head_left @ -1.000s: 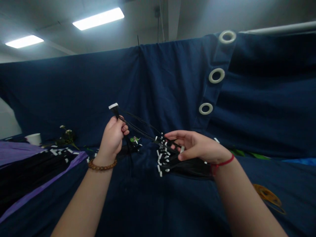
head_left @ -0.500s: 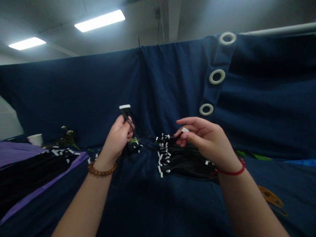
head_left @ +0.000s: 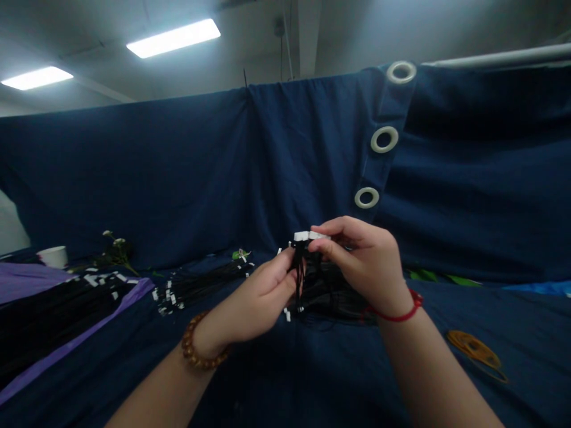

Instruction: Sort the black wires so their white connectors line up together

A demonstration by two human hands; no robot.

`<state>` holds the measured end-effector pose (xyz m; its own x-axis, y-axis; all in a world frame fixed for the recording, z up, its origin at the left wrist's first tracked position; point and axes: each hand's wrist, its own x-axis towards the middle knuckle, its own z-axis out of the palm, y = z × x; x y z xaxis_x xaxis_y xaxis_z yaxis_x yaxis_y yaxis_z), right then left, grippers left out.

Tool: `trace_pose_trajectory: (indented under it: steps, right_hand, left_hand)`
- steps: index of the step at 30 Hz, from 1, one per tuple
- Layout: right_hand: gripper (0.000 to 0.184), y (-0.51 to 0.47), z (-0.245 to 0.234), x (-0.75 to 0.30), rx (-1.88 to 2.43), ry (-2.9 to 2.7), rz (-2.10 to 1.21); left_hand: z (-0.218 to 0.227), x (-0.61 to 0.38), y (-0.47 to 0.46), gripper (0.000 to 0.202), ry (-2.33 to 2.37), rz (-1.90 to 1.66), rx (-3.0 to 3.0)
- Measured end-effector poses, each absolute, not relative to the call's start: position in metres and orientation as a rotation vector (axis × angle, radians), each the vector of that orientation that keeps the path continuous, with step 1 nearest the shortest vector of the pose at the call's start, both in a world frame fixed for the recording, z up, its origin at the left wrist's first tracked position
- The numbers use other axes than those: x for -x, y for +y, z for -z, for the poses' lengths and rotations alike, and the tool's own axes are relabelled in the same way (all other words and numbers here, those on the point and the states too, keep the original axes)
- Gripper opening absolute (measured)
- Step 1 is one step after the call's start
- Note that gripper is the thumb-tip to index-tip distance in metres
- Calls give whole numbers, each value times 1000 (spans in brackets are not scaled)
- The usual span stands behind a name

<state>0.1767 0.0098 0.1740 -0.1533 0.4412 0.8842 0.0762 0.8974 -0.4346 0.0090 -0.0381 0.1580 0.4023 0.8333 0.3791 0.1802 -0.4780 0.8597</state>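
Note:
My left hand is closed round thin black wires, which hang below a white connector. Thumb and fingertips of my right hand pinch a second white connector, side by side with the first. Whether both belong to one wire harness I cannot tell. Behind and below my hands lies a pile of black wire harnesses, partly hidden, on the dark blue cloth.
More white-tipped harnesses lie left of centre, others on a purple cloth at far left. A white cup and small white flowers stand behind. Yellow-brown rubber bands lie right. A blue curtain closes off the back.
My left hand has moved right and slightly down with its wires, bringing its connector beside the one in my right hand. My right fingers have closed further on their connector.

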Motion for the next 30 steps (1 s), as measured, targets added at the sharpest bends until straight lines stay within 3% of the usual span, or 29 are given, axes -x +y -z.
trace_pose_trajectory:
  steps: [8,20,25,30]
  right_hand:
    - [8,6,-177,-179,204,-1785,-667]
    - [19,8,-179,-183,230,-1550,-1070]
    - [23,8,-175,-193,467,-1484,-1149]
    - [17,20,-94,-189,837,-1530,-1383]
  left_hand:
    - [-160,-4,-41,19,583,-823,-1608]
    - [-149,-26,-40,17,353,-771,-1344]
    - [-103,-49,-74,26,354,-686,-936]
    - [-30,-56,-119,51,668,-545,-897]
